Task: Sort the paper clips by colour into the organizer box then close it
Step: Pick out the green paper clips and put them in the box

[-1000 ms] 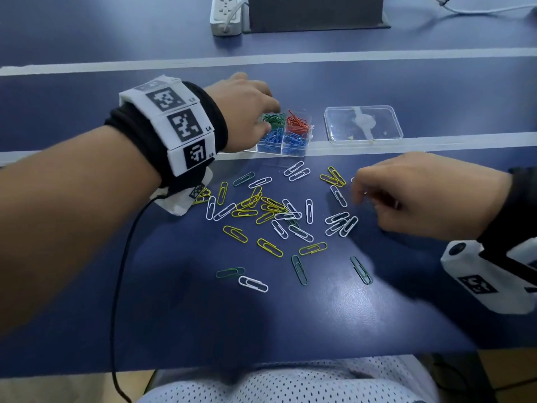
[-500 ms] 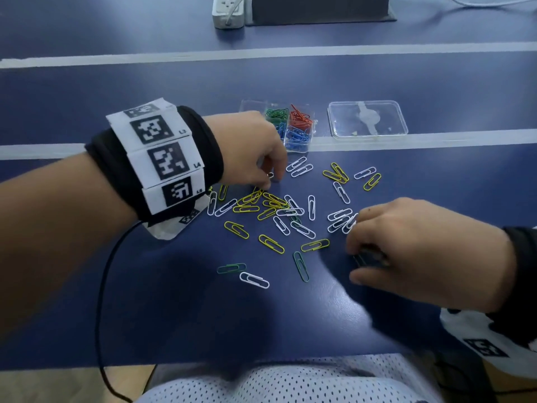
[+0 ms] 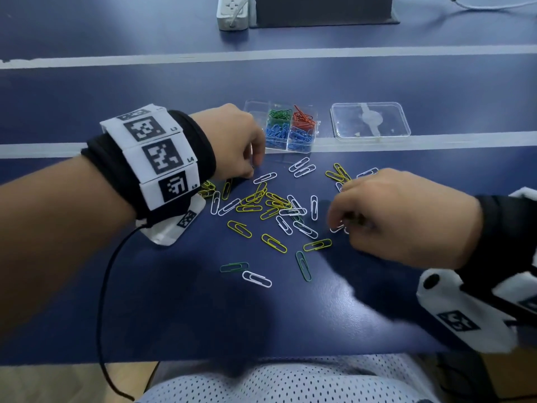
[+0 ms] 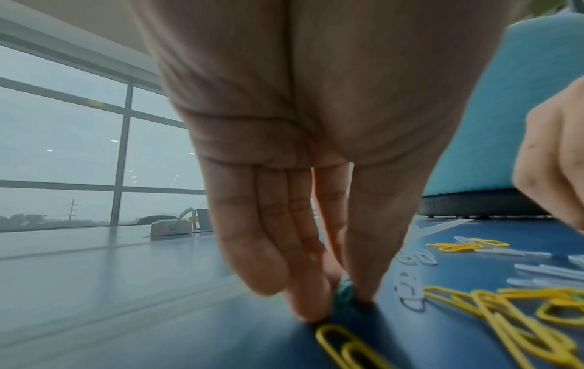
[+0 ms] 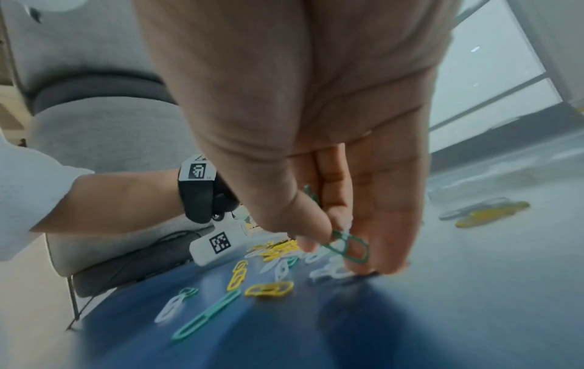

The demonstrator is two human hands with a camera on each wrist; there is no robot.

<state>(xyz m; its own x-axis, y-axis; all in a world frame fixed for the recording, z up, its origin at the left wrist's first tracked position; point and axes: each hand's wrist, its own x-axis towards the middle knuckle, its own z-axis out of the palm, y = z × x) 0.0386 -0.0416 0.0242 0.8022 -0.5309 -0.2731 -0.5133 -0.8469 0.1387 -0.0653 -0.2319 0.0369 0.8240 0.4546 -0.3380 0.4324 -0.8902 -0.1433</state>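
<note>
The clear organizer box [image 3: 255, 110] stands open at mid-table, with green, red and blue clips in its compartments. Its lid [image 3: 370, 120] lies to the right of it. Loose yellow, white and green paper clips [image 3: 273, 207] are scattered in front of the box. My left hand [image 3: 251, 171] is at the pile's upper left edge; in the left wrist view its fingertips [image 4: 363, 287] pinch a green clip [image 4: 344, 294] against the table. My right hand [image 3: 338, 223] hovers over the pile's right side, thumb and fingers pinching a green clip [image 5: 358, 249] above some white ones.
A white power strip [image 3: 234, 11] and a dark block [image 3: 322, 10] sit at the table's far edge. White tape lines cross the blue table [image 3: 290, 321]. The near table edge runs just above my lap. Two green clips [image 3: 303, 266] lie nearest me.
My left hand came back from the organizer box to the pile's left edge. My right hand dropped to the lower right, took up the green clip there, and moved back over the pile.
</note>
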